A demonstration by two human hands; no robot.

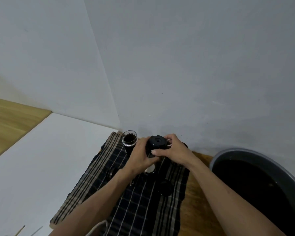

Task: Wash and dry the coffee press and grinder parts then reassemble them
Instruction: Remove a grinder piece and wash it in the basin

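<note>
Both my hands hold a black round grinder part (157, 142) above the dark plaid towel (143, 201). My left hand (140, 156) wraps its left side from below. My right hand (170, 150) curls over its right side, thumb pressed on the front. A clear glass jar (129, 137) with a dark inside stands upright at the towel's far left corner, just left of my left hand. Other dark parts lie on the towel: a round black piece (165, 188) and a white-and-dark piece (150, 169) partly hidden under my left wrist.
A grey basin (242, 153) of dark water sits at the right on the wooden table (197, 198). A white board (41, 159) lies to the left of the towel. Grey walls (194, 65) meet in a corner right behind the jar. A white cable (99, 226) loops near the bottom edge.
</note>
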